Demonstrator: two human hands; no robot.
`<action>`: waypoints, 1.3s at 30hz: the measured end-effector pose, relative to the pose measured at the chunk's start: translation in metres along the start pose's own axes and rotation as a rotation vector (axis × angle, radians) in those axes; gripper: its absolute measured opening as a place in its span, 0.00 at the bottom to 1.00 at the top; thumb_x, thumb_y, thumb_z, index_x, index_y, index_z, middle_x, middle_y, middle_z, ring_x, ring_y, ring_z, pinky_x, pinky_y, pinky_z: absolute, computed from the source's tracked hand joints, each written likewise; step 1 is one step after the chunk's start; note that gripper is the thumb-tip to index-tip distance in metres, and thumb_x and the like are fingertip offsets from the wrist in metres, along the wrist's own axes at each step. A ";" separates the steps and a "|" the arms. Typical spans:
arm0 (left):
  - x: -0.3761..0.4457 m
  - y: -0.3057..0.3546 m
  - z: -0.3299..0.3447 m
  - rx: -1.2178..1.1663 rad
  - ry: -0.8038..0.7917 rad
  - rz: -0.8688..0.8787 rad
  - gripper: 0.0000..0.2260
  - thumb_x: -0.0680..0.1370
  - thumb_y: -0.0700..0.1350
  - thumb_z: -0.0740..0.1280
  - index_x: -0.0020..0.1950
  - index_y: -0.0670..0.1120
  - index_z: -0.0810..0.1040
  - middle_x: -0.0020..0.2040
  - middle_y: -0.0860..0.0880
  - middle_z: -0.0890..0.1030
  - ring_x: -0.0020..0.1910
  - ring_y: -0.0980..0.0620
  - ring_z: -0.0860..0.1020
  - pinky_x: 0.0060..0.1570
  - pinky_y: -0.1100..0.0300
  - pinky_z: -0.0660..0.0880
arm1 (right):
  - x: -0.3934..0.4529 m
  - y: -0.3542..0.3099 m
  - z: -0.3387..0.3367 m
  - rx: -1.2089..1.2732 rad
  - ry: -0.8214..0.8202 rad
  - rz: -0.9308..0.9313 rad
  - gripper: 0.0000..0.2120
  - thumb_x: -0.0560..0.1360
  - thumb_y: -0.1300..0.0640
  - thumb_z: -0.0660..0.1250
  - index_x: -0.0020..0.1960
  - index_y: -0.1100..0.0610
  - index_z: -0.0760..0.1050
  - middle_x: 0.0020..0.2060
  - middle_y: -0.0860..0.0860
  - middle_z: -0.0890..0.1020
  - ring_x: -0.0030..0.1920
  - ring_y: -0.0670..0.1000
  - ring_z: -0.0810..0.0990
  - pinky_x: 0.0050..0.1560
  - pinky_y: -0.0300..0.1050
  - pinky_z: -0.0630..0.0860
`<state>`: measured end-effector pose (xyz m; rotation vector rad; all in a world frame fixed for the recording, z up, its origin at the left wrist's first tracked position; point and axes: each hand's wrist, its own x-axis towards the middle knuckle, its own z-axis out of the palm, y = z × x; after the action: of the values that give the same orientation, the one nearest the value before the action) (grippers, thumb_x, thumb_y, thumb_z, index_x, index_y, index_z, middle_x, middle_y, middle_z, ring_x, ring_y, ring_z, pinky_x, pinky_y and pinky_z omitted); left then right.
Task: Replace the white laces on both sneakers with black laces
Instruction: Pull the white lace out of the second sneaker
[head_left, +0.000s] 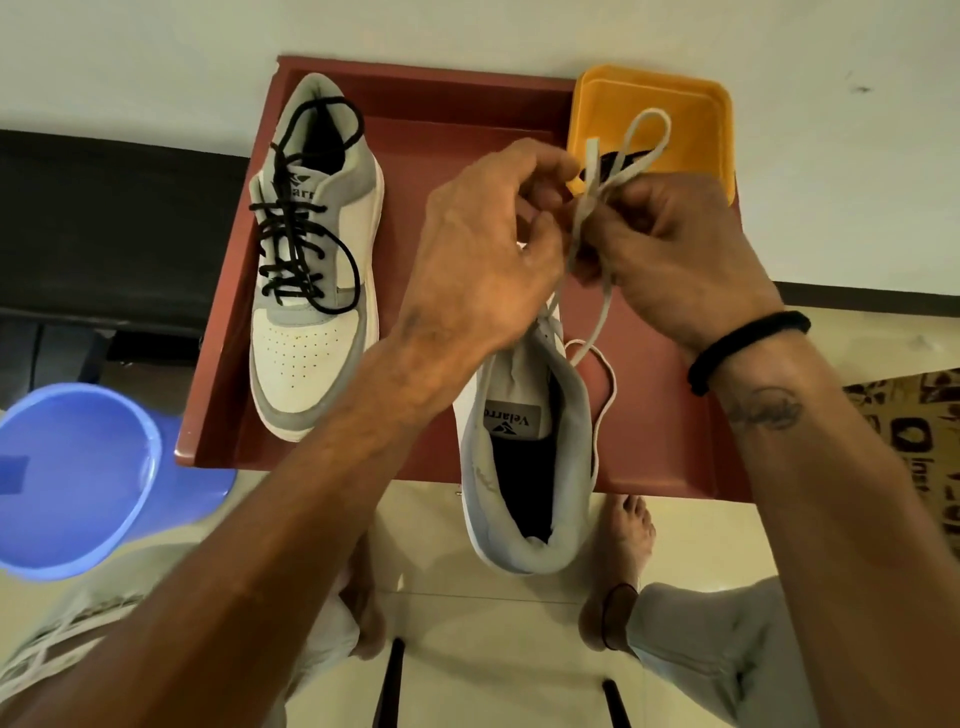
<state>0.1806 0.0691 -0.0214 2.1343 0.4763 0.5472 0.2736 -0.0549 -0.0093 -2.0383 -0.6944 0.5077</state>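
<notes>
**Both hands on the white lace, second sneaker lifted**

Left hand (483, 249) has its fingers curled in, pinching the flat white cotton lace (602, 171) just beside the right hand (670, 254), which also grips that lace w/ curled fingers. Lace loops up above the knuckles, over the yellow square plastic tray (691, 104), and a long tail hangs down past the right wrist, curving beside the shoe collar.

Grey-and-white low-top sneaker w/ no black lace (524, 447) hangs below the hands, heel toward the camera, its toe end hidden behind the left hand (so can't tell how much lace is left in the eyelets). It sits half over the front edge of the dark red wooden tabletop (415, 156).

Other grey-and-white sneaker, laced in black cord (311, 249), lies on the left part of the tabletop, toe toward the camera, black ends loose over collar and side.

Something dark lies in the yellow tray, mostly hidden behind the lace.

Blue plastic stool (78, 478) stands lower left. Black band (743, 348) circles the right wrist. Bare feet show on the pale floor below.
</notes>
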 end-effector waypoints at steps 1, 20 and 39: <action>-0.001 -0.001 -0.002 0.030 -0.065 -0.034 0.14 0.80 0.39 0.66 0.64 0.49 0.80 0.46 0.57 0.83 0.44 0.61 0.82 0.41 0.73 0.74 | 0.001 0.000 -0.001 0.031 0.049 0.003 0.12 0.83 0.56 0.66 0.48 0.60 0.84 0.37 0.51 0.85 0.33 0.42 0.82 0.37 0.33 0.76; 0.008 -0.002 -0.009 -0.083 0.150 0.014 0.06 0.81 0.43 0.71 0.55 0.48 0.87 0.47 0.59 0.85 0.45 0.64 0.83 0.45 0.72 0.77 | -0.008 0.000 -0.002 -0.216 -0.115 -0.041 0.13 0.82 0.53 0.67 0.40 0.50 0.82 0.30 0.39 0.82 0.34 0.37 0.81 0.37 0.28 0.72; -0.003 0.006 0.004 0.364 -0.437 -0.011 0.18 0.81 0.37 0.66 0.67 0.53 0.81 0.63 0.52 0.83 0.58 0.54 0.82 0.59 0.53 0.81 | -0.019 0.014 0.007 -0.830 -0.318 0.467 0.24 0.72 0.56 0.79 0.65 0.57 0.76 0.57 0.58 0.81 0.54 0.60 0.82 0.52 0.52 0.81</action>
<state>0.1809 0.0614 -0.0190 2.5047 0.3569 -0.0277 0.2589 -0.0688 -0.0228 -2.9716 -0.6751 0.9384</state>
